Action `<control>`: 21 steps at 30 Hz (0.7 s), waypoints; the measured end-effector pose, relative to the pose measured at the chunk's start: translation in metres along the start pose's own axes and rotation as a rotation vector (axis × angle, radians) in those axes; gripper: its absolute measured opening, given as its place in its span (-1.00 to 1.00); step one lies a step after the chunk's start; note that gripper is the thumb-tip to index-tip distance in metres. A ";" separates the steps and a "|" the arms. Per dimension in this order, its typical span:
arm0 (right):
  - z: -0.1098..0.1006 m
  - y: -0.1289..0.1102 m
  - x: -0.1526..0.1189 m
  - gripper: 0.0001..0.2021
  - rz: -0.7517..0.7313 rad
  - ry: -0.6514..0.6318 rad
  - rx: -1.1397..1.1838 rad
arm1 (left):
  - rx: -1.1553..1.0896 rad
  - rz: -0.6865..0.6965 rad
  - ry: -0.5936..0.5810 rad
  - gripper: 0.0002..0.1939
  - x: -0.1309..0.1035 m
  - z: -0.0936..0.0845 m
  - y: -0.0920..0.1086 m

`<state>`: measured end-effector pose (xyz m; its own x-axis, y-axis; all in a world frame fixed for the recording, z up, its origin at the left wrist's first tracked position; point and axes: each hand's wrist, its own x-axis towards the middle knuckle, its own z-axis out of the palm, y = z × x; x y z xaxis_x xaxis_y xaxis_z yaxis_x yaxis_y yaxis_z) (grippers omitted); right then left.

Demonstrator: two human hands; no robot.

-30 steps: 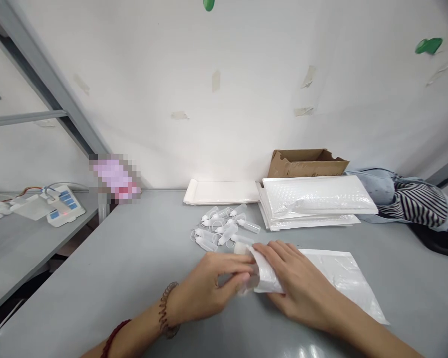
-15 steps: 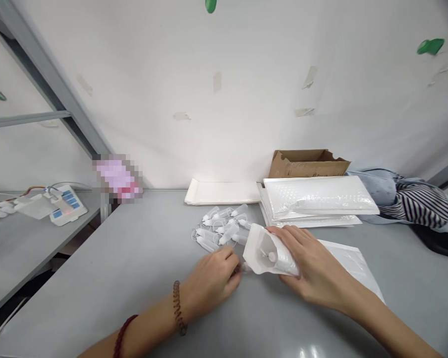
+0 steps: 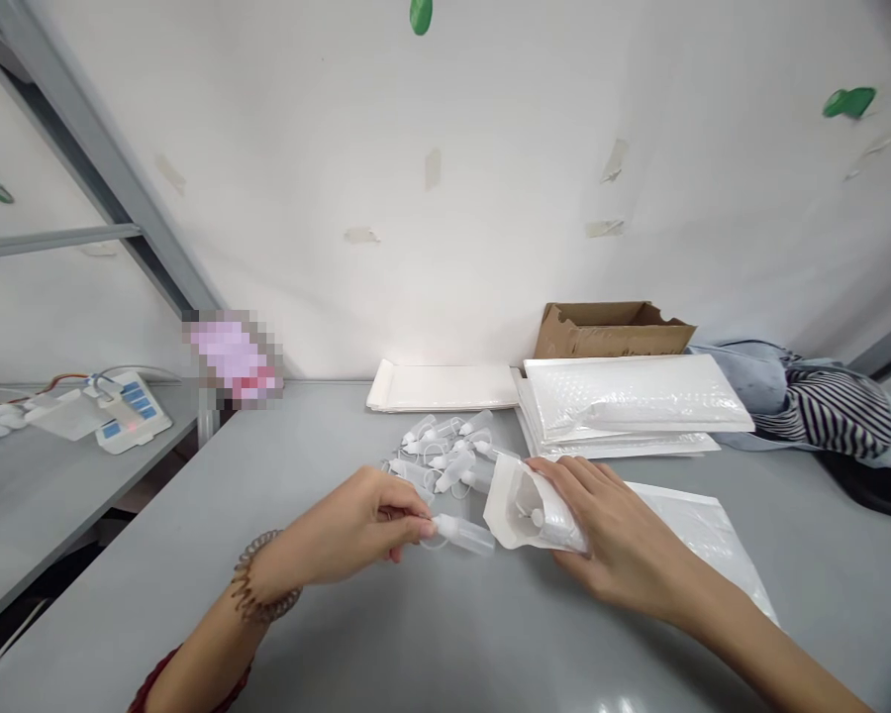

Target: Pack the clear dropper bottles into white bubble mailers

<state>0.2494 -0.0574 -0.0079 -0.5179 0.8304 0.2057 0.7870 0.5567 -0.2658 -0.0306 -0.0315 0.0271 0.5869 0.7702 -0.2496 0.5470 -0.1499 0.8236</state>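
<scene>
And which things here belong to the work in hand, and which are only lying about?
In the work: bottle in left hand; open mailer in right hand; bottle pile; likely the mailer stack.
Seemingly just lying about: cardboard box; striped cloth.

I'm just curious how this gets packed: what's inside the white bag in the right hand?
In the bag, a small bottle shows at the mouth. The padded sides and the right hand hide the rest, so I can't count further.

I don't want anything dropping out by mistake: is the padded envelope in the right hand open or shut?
Open: the mouth of the padded envelope gapes, showing a bottle tip inside.
</scene>
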 end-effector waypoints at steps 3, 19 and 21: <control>0.002 -0.001 0.000 -0.45 0.007 -0.014 0.004 | -0.109 0.025 0.026 -0.75 -0.006 -0.011 0.003; 0.014 -0.019 0.000 -0.41 -0.039 -0.050 0.031 | -0.153 0.002 0.052 -0.65 0.022 0.036 -0.009; 0.013 -0.019 0.000 -0.40 -0.045 -0.039 0.039 | -0.194 -0.001 0.031 -0.59 0.021 0.034 -0.008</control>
<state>0.2302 -0.0678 -0.0155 -0.5655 0.8046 0.1813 0.7496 0.5931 -0.2938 -0.0030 -0.0352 -0.0021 0.5665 0.7892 -0.2372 0.4201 -0.0289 0.9070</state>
